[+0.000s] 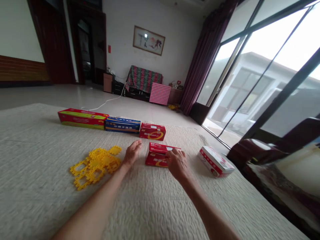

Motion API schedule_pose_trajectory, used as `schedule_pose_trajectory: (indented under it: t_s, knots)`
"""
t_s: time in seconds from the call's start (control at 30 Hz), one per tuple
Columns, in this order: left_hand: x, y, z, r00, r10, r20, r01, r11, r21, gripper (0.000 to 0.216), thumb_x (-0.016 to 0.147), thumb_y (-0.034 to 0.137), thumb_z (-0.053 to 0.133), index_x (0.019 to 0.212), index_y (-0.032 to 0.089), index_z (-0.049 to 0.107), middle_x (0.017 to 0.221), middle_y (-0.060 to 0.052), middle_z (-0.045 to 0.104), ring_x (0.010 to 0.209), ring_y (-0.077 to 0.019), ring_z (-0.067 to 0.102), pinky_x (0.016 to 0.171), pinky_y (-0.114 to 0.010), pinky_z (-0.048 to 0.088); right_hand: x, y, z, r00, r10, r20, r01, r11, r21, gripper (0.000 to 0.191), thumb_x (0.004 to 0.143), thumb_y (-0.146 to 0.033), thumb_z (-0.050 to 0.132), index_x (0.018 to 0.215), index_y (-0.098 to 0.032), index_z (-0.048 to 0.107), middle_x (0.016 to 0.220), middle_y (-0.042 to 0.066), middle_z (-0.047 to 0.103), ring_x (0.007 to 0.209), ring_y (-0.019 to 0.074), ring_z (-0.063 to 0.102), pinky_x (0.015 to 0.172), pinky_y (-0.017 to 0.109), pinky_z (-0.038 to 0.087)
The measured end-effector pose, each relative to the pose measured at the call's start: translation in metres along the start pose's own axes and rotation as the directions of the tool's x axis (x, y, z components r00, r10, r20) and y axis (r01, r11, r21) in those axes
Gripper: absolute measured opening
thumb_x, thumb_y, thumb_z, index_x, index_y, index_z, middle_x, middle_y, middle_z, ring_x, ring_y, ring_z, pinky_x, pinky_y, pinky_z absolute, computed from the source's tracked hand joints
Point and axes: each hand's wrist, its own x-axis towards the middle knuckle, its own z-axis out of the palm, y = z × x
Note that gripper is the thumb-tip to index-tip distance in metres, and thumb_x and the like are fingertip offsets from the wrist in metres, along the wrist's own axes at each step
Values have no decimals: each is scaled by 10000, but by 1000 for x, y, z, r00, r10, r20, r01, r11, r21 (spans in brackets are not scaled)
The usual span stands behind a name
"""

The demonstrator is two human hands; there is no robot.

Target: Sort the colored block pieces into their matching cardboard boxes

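A red cardboard box [156, 159] with white lettering and a yellow curve lies on the quilted cover in front of me. My right hand [178, 161] is at its right end, fingers bent and pinching near the top front edge, hiding that end. To the left of this box, my left hand [132, 154] is held on edge with its fingers stretched forward, apart from the box and holding nothing. Near my left wrist lies a loose pile of yellow plastic interlocking pieces [96, 163], square frames with toothed edges.
Behind, a red-and-green box [81, 119], a blue box [122, 125] and another red box [152, 131] stand end to end. A white-and-red box [216, 161] lies to the right. Dark furniture [275, 140] borders the right side, beside glass doors [240, 83].
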Motion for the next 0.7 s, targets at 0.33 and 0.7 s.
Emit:
schedule_pose_trajectory:
  t_s: [0.33,0.7]
  knots:
    - [-55,40,-50,895,-35,445,173,946,-274,767,699,396,706,1387,177,447,1159,-88,661,1017,-256,630,877,-359,504,-35,-64,-6,998,-43,-39,49,983,179,118,878,-187,547,824,-212,650,895,48,614,836,185,521,782,295,351]
    - [-64,31,-26,962,-53,270,161,904,-396,698,726,344,623,1384,193,447,1052,-40,685,939,-220,632,856,-331,498,-24,-21,-22,998,41,-41,-21,920,391,212,798,-152,555,963,-201,678,1022,76,645,917,197,601,835,316,445]
